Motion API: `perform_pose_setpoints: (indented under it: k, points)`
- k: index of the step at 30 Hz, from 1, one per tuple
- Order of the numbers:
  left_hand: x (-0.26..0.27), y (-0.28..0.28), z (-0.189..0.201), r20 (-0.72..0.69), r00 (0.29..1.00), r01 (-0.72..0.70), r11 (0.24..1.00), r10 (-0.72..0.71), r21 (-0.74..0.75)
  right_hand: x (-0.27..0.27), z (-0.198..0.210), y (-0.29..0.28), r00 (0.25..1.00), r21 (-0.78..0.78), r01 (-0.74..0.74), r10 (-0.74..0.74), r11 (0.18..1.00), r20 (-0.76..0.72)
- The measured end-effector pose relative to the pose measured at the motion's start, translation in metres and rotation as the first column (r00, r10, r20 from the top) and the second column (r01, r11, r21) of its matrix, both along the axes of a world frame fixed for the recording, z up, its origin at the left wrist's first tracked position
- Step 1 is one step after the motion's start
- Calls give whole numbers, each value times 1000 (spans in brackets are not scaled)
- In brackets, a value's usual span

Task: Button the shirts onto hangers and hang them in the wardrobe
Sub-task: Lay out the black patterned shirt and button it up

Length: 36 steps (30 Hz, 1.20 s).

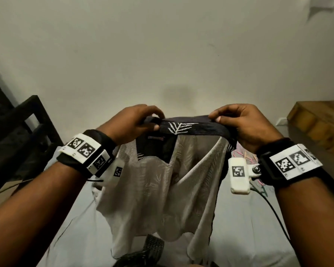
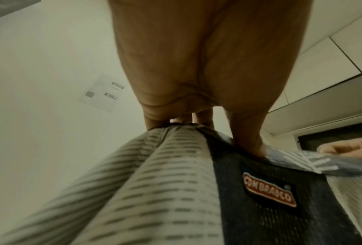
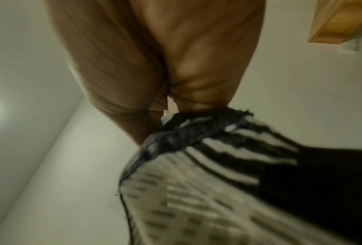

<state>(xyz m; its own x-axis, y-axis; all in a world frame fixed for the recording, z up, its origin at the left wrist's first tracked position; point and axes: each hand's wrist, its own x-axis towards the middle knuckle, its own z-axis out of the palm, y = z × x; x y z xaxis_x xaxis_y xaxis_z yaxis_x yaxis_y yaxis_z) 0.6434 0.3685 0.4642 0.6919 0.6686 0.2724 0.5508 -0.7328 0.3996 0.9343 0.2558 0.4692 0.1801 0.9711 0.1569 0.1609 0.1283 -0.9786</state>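
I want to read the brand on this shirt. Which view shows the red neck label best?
The left wrist view: the red label fills it close up, lettering legible, on the dark inner neck of the shirt. The head view shows it only as a thin red strip. The right wrist view doesn't show it.
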Motion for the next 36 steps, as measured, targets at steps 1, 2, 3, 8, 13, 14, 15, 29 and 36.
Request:
perform_pose_setpoints:
  k: [1,2,3,8,13,14,15,29,36]
  points:
    - [5,0,0,-38,999,-4,999,6,53,5,3,-2,999,-1,-11,11,1000,37]
    - [11,0,0,-61,998,-9,994,16,106,9,6,-5,995,-1,-23,23,1000,93]
    - [15,-1,1,-67,997,-15,988,26,151,11,9,-8,986,-5,-32,33,999,165]
    - [38,0,10,22,995,-100,967,97,235,22,22,-21,732,37,26,-44,999,680]
    - [63,-3,13,46,995,-93,979,86,180,47,20,-13,551,239,197,-309,951,775]
    - [67,-2,12,42,996,-84,985,78,151,53,22,-12,540,269,211,-342,940,769]
    - [69,-2,9,24,997,-77,990,75,116,57,25,-11,536,293,214,-363,932,762]
    - [97,-1,-106,77,938,-341,939,338,36,75,22,-2,238,459,332,-544,824,805]
    - [91,11,-129,166,907,-388,921,387,-30,99,5,-9,106,436,404,-515,804,851]
